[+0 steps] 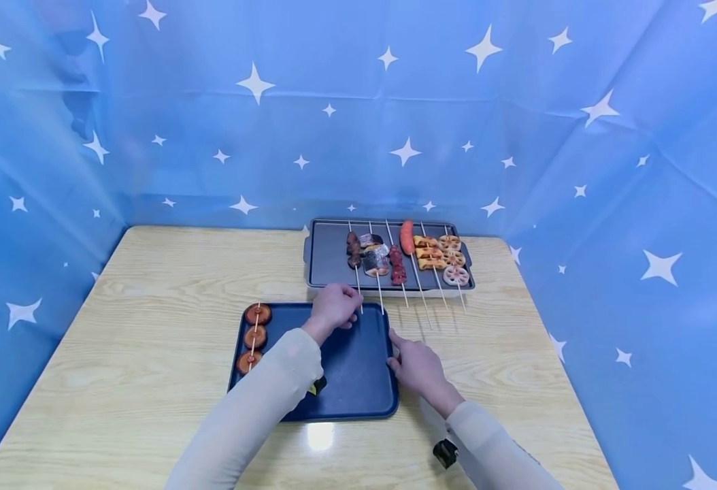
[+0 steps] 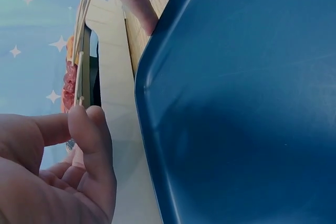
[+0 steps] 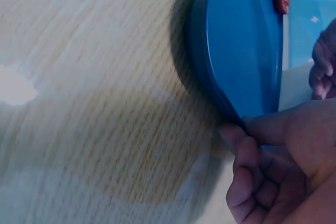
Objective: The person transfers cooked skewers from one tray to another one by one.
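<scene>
My left hand (image 1: pixel 336 307) reaches over the far edge of a dark blue tray (image 1: pixel 358 381). Its thumb and fingertips pinch the lower end of the stick of a skewer with dark brown chunks (image 1: pixel 354 250). That skewer lies leftmost in the row on a dark grill plate (image 1: pixel 328 262). In the left wrist view the left hand (image 2: pixel 68 166) covers the stick's tip. At the tray's right rim, my right hand (image 1: pixel 418 364) pinches the edge. The right wrist view shows the right hand (image 3: pixel 283 166) with thumb and finger on the tray rim (image 3: pixel 210 72).
One skewer of round brown slices (image 1: pixel 256 337) lies along the tray's left side. On the grill plate, further right, are skewers of fish pieces (image 1: pixel 375 260), red meat (image 1: pixel 398 265), a sausage (image 1: pixel 407 238), yellow folded pieces (image 1: pixel 430 252) and lotus root (image 1: pixel 454 258).
</scene>
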Motion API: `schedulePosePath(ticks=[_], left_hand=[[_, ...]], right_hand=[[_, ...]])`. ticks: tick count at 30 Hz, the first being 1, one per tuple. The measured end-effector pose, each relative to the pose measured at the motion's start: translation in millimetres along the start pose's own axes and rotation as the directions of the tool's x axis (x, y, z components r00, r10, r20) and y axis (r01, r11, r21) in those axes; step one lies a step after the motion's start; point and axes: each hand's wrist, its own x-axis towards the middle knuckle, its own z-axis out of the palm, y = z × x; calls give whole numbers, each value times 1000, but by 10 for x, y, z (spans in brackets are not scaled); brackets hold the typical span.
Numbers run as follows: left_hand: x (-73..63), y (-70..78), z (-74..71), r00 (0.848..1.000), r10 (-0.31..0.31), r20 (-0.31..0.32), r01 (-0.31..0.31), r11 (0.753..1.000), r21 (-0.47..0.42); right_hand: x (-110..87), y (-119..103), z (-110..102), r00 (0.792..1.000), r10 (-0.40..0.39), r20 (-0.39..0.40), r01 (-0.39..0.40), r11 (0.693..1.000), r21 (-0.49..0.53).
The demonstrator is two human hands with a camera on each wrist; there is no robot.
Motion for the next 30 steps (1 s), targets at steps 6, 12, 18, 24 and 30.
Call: schedulePosePath(ticks=[6,12,18,24,30], left_hand=[[40,-44,-8,998,-34,50,38,995,-91],[23,-56,-42,998,-34,59,42,989,-141],[-17,-52,-84,995,-27,100,41,988,-149],[-53,-25,-127,992,-19,122,35,991,-133],[-111,-9,-151,991,20,130,-9,996,-90]], right_hand=[[-4,-18,-9,999,3,38,-3,1000,10],[6,-61,-27,999,-11,43,11,1000,-5],[16,-76,-45,999,3,45,-3,1000,-10],[11,-55,-42,998,26,59,-26,1000,-8],[-12,-24,-52,998,32,49,-31,999,-6]])
